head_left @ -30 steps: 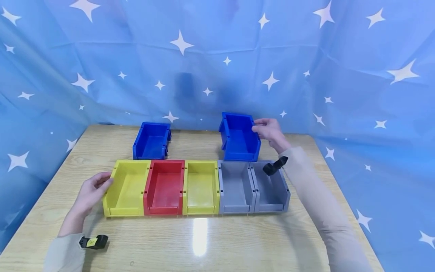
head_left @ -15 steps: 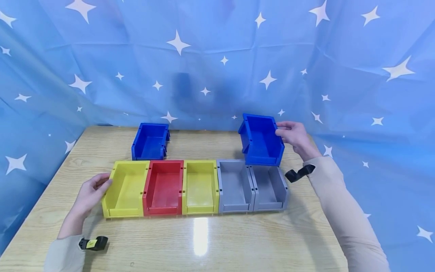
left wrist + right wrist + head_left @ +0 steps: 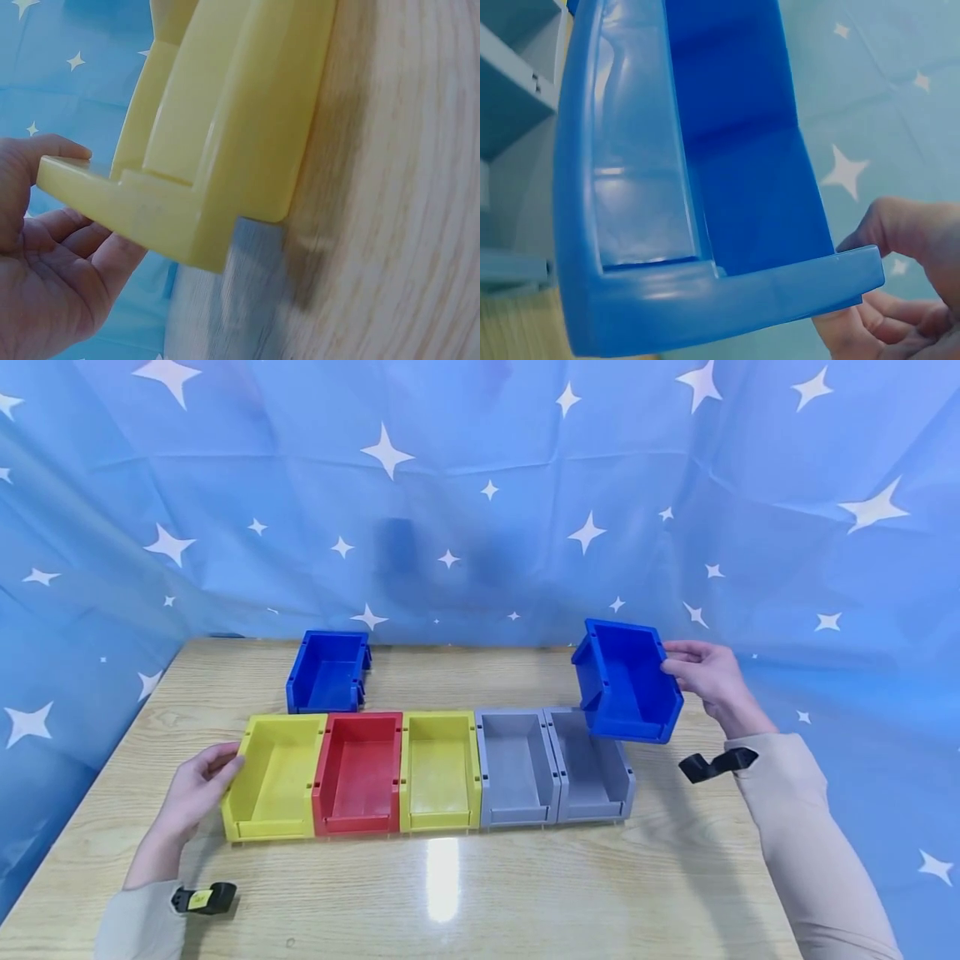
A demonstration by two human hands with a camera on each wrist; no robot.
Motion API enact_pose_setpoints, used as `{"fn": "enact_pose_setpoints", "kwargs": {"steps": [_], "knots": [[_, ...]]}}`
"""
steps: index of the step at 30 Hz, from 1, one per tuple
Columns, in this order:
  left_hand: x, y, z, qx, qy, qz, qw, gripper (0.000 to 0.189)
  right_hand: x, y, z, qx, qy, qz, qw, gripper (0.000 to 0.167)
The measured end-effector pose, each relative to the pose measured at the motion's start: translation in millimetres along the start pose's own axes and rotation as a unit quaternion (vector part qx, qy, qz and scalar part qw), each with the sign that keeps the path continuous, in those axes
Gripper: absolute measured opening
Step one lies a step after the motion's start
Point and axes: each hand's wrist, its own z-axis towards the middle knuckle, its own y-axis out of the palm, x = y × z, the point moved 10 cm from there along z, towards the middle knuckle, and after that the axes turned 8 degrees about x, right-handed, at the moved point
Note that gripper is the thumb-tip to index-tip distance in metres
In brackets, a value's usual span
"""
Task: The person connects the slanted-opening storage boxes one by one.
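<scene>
My right hand (image 3: 708, 681) pinches the right side rim of a blue storage bin (image 3: 633, 681). The bin is raised and tilted, its lower front corner overlapping the outer grey bin (image 3: 588, 768) in the head view. Up close in the right wrist view, thumb and fingers grip the edge of that blue bin (image 3: 742, 187). On the left, my left hand (image 3: 197, 787) holds the left rim of a large yellow storage bin (image 3: 276, 768), the thumb over the edge and the fingers beneath, as the left wrist view shows on the yellow bin (image 3: 195, 135).
A row continues rightward with a red bin (image 3: 358, 768), a narrower yellow bin (image 3: 438, 768) and a grey bin (image 3: 513, 760). Behind it a second blue bin (image 3: 330, 672) stands on the wooden table (image 3: 360, 893). A star-patterned blue curtain (image 3: 480, 568) hangs at the back and sides.
The right hand has carried the blue bin rightward and slightly nearer, from behind the grey bins to over the row's right end. The left hand stays at the yellow bin.
</scene>
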Motion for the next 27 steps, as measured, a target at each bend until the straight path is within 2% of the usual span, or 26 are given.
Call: {"fn": "enact_pose_setpoints", "kwargs": {"steps": [4, 10, 18, 22, 24, 27], "knots": [[-6.4, 0.4, 1.7, -0.002, 0.003, -0.004, 1.0000, 0.064, 11.3, -13.4, -4.8, -0.001, 0.002, -0.021, 0.9998, 0.048], [-4.9, 0.9, 0.5, 0.001, 0.005, 0.000, 1.0000, 0.060, 30.3, -31.4, -11.0, -0.004, 0.007, -0.056, 0.9984, 0.051], [-4.4, 1.2, 1.3, 0.003, 0.011, -0.007, 0.9999, 0.068, 59.9, -47.8, -18.9, -0.015, 0.015, -0.044, 0.9988, 0.032], [8.8, -1.6, -3.5, 0.011, -0.007, -0.014, 0.9998, 0.069, 72.7, -50.9, -22.6, -0.020, 0.009, -0.051, 0.9984, 0.035], [24.1, -3.7, -8.2, 0.006, -0.010, -0.017, 0.9998, 0.064, 78.7, -51.1, -24.0, -0.023, 0.006, -0.056, 0.9981, 0.033], [48.2, -7.1, -15.1, -0.001, -0.012, -0.017, 0.9998, 0.051, 86.0, -50.4, -26.1, -0.029, 0.000, -0.042, 0.9987, 0.022]]}}
